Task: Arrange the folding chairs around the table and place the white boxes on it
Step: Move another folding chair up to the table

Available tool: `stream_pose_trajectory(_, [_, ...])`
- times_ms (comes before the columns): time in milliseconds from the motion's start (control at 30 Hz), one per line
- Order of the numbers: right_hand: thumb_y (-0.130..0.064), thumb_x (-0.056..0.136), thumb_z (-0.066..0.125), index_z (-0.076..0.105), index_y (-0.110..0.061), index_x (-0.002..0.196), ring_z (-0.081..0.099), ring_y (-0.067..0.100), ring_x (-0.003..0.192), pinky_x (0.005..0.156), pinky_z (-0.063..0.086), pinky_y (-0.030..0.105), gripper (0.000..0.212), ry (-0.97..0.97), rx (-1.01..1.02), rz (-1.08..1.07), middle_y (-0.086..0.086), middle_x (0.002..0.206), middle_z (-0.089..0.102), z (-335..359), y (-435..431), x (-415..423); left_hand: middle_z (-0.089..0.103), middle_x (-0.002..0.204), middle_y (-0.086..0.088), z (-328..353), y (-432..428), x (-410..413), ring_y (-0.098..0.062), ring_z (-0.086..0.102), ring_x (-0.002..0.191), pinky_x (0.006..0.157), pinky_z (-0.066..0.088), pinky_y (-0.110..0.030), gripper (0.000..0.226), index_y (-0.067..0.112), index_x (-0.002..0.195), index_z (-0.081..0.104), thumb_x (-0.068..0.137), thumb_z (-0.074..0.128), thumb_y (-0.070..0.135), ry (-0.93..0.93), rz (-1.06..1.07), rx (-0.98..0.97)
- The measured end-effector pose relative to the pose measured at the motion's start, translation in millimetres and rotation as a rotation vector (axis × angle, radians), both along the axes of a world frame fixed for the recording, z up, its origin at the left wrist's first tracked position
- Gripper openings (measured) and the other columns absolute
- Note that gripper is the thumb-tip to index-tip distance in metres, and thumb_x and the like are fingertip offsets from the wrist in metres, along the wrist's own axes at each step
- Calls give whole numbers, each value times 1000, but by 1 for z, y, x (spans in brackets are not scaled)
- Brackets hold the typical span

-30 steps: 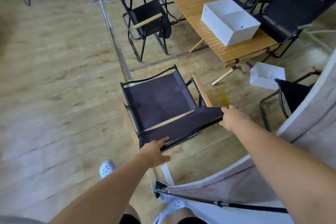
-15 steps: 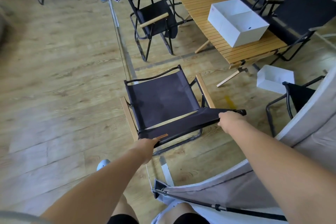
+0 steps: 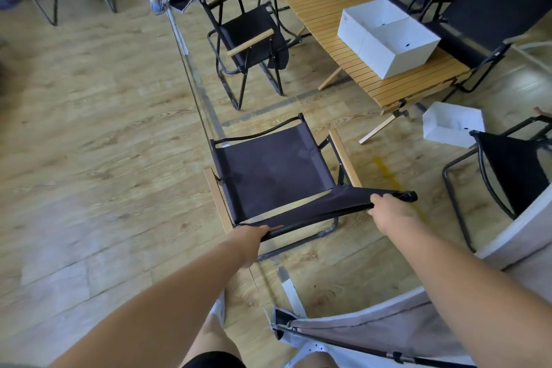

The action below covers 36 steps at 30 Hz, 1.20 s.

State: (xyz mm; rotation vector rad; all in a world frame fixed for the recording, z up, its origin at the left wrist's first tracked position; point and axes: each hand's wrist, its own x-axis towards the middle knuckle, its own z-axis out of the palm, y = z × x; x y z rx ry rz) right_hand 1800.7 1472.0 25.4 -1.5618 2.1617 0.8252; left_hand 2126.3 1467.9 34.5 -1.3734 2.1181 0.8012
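The person grips the back rail of a black folding chair [image 3: 268, 170] in mid-frame, the left hand [image 3: 248, 236] curled round its near-left end and the right hand [image 3: 388, 212] wrapped round the bar toward its right end. The chair is well short of the wooden table [image 3: 322, 9] at upper right. I'd call the job roughly half done: one white box [image 3: 388, 39] sits on the table and other chairs [image 3: 251, 36] stand beside it. This chair still needs placing, and the second white box [image 3: 451, 125] lies on the floor by the table's leg.
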Motion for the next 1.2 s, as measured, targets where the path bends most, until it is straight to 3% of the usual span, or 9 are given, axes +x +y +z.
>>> stream_pose_trajectory(100, [-10,98,41,42,-17,120,55,32,104,69,43,38,23,-29,-39,-93,11,122,47,1,-9,26,61,113,-9,6,-25,26,-29,57,93,74,47,-35,65,24,140,40,82,45,-7,-20,-46,-29])
stream_pose_trajectory(200, [-13,98,41,44,-16,124,54,31,104,73,45,38,26,-32,-60,-121,11,121,50,-1,-22,47,61,116,-11,15,-54,47,-29,58,93,74,48,-35,67,24,145,35,86,44,-7,-59,-89,-62])
stream_pose_trajectory(333, [-16,91,48,49,-22,129,40,26,123,99,40,38,38,70,-15,-139,2,127,51,-2,-34,65,59,121,-11,24,-89,69,-31,59,106,79,50,-36,70,25,150,29,88,42,-6,-96,-142,-82])
stream_pose_trajectory(400, [-19,91,47,49,-25,133,34,26,130,105,35,41,43,90,23,-190,1,133,47,-5,-38,68,58,124,-9,26,-105,80,-31,58,109,84,53,-38,70,27,150,31,88,44,-4,-111,-170,-91])
stream_pose_trajectory(500, [-16,91,39,46,-24,137,39,30,127,106,37,45,47,39,66,-266,5,134,45,-14,-40,70,58,125,-8,27,-127,92,-28,57,100,78,49,-34,69,28,148,32,88,44,-4,-139,-189,-102])
stream_pose_trajectory(667, [-9,91,32,41,-22,135,38,33,119,91,43,40,46,3,29,-307,9,127,46,-22,-47,79,60,119,-9,27,-162,97,-23,50,83,68,45,-33,70,28,147,34,87,42,-8,-156,-244,-119])
stream_pose_trajectory(900, [-10,90,34,41,-23,131,43,29,112,83,38,34,44,46,27,-268,6,118,52,-21,-66,98,58,127,-5,16,-217,113,-28,60,106,79,54,-35,75,34,148,31,87,45,-5,-162,-336,-155])
stream_pose_trajectory(1100, [-7,87,43,40,-23,130,47,29,113,90,39,37,45,49,37,-320,5,113,52,-26,-86,137,57,127,-5,19,-271,134,-28,60,106,81,54,-36,73,36,147,32,87,45,-4,-146,-408,-166])
stream_pose_trajectory(1200, [-9,89,48,41,-23,130,51,29,111,92,39,36,43,47,55,-342,5,107,52,-23,-98,160,59,121,-5,25,-295,143,-27,60,102,75,49,-34,69,34,142,37,86,44,-5,-167,-450,-204])
